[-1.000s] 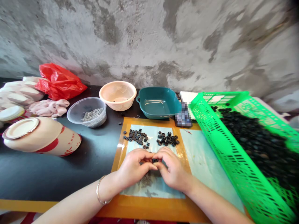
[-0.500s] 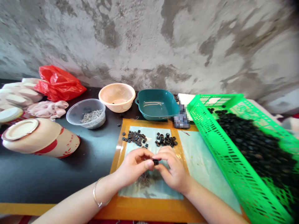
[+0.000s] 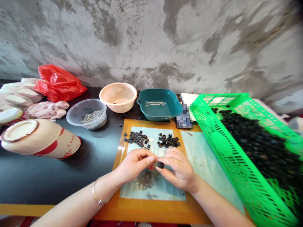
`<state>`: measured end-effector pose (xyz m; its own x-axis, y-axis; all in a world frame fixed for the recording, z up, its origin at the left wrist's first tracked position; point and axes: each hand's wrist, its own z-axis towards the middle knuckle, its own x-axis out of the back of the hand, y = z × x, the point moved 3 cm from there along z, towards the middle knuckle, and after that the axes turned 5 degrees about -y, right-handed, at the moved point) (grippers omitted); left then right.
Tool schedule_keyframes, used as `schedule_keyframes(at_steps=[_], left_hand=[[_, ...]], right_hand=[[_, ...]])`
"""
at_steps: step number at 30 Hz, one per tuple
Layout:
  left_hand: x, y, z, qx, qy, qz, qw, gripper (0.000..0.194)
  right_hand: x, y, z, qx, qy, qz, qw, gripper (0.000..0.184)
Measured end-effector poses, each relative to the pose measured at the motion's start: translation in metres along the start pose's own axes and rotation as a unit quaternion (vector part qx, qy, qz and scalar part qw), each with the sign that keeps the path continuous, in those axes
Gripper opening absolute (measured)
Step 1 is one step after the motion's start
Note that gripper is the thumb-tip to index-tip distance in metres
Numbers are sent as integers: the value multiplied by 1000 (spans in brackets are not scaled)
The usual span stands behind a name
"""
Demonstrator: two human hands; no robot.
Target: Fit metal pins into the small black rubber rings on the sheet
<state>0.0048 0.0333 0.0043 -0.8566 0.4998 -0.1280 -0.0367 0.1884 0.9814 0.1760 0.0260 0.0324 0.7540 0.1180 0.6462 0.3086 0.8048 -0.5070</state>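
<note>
1. The small black part (image 3: 160, 165) sits between the thumb and fingers of the right hand (image 3: 181, 170), above the pale blue sheet (image 3: 170, 193); take it as the clock's centre.
2. Half a second ago both hands met on it. Now it has shifted slightly right, and the left hand (image 3: 136, 164) is just beside it at nine o'clock, fingertips drawn together; whether they pinch anything small I cannot tell.
3. That suggests the right hand alone now carries the part, leaving the left freer, though the joining work may not be finished.
4. The two piles look unchanged: flat, matte black rings (image 3: 138, 138) at eleven o'clock, and hollow, glossier black caps (image 3: 168, 141) near one o'clock.
5. Thin grey pins (image 3: 145, 179) lie in a bristly heap at eight o'clock; more fill part of a clear plastic tub (image 3: 75, 111) at ten.
6. Shiny amber tape (image 3: 132, 212) borders the creased sheet on the smooth black desk (image 3: 94, 160).
7. At three o'clock stands a slotted green plastic crate (image 3: 224, 154), heaped with rounded black pieces (image 3: 255, 135).
</note>
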Motion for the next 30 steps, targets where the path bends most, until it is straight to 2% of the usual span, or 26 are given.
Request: schedule_keyframes(at_steps=[4, 7, 10, 13, 14, 16, 17, 18, 19, 20, 21, 22, 23, 24, 25, 26, 27, 28, 30], left_hand=[[10, -1, 3, 1, 58, 56, 997, 38], [20, 0, 5, -18, 100, 155, 983, 31], [28, 5, 6, -59, 140, 300, 942, 21], [31, 5, 6, -77, 130, 397, 906, 19], [31, 4, 6, -79, 118, 417, 898, 19], [28, 2, 6, -86, 89, 452, 883, 21], [26, 2, 6, -91, 75, 467, 876, 22], [24, 1, 6, -97, 63, 480, 869, 23], [22, 0, 6, -103, 51, 492, 863, 25], [19, 0, 6, -108, 41, 503, 857, 26], [17, -1, 7, -113, 32, 513, 850, 26], [15, -1, 7, -116, 25, 523, 844, 25], [13, -1, 8, -117, 20, 532, 838, 24], [12, -2, 9, -117, 17, 541, 833, 21], [11, -2, 9, -117, 15, 548, 828, 19], [11, -2, 10, -118, 14, 553, 825, 17], [11, -2, 10, -122, 13, 555, 823, 16], [11, -3, 11, -127, 13, 553, 823, 16], [12, -2, 11, -140, 15, 544, 827, 14]], right_hand=[[4, -4, -1, 22, 3, -18, 1000, 20], [4, -3, -1, 22, 3, -16, 1000, 20], [4, 3, -3, -4, -2, 3, 1000, 21], [12, 12, -5, -51, 22, 16, 998, 24], [19, 16, -7, -71, 54, 22, 996, 24], [43, 25, -11, -101, 189, 65, 975, 23], [57, 31, -15, -111, 280, 105, 948, 26], [72, 37, -19, -113, 378, 156, 906, 33], [83, 43, -22, -126, 437, 211, 865, 47], [91, 48, -23, -152, 450, 257, 842, 60], [95, 52, -22, -178, 440, 282, 834, 66], [95, 52, -21, -201, 412, 293, 839, 70], [91, 51, -18, -226, 361, 294, 856, 67], [82, 47, -14, -254, 277, 283, 882, 57], [67, 41, -10, -286, 156, 262, 908, 40], [50, 34, -7, -309, 5, 231, 922, 26], [34, 26, -7, -314, -127, 193, 921, 16], [20, 19, -8, -309, -226, 152, 911, 8], [1, 9, -10, -288, -331, 72, 896, 2]])
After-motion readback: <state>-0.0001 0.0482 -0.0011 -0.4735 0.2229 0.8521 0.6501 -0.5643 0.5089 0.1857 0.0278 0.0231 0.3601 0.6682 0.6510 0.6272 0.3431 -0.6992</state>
